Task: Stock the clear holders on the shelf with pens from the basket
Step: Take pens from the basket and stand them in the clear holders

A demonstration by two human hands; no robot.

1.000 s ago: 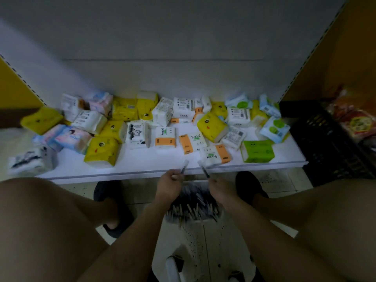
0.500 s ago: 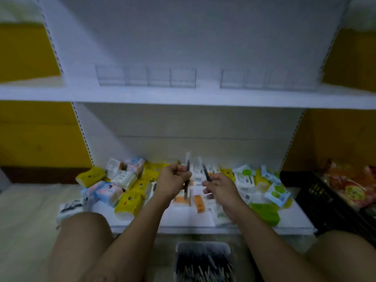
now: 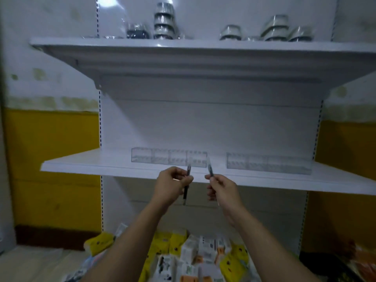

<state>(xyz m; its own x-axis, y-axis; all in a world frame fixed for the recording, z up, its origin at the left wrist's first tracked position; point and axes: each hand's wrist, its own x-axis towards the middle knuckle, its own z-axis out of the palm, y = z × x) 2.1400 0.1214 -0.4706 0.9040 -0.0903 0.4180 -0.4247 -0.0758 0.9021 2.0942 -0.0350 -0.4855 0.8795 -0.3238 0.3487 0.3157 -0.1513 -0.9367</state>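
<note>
Head view: two bare arms reach up from the bottom of the frame toward the middle shelf (image 3: 91, 165), the hands close together just below its front edge at centre frame
Left hand: the left hand (image 3: 173, 184) has its grip pinched round a dark pen (image 3: 185, 193), held almost upright, its pale top end in front of the right end of the left holder (image 3: 168, 157)
Right hand: the right hand (image 3: 220, 187) has its grip pinched on a second pen (image 3: 210, 169), tilted up and to the left, its top showing in the gap between the two holders
Holders: both sit toward the back of the middle shelf, the left holder at centre frame and the right holder (image 3: 268, 162) right of centre, each split into compartments; I see no pens in them, though clear plastic is hard to read in this dim light
Basket: outside the frame
Step in hand: to my eye, carrying one pen per hand up to the holders, with stocking barely begun
Next move: calls for lifting each pen over a compartment's front wall, lowering it in, and letting go only once it rests inside; the walls are faint and the holders look light, so a knock may shift them
Elsewhere: tissue packs (image 3: 205, 253) crowd the bottom of the frame, shiny stacked round goods (image 3: 163, 21) stand on the upper shelf (image 3: 183, 49)
</note>
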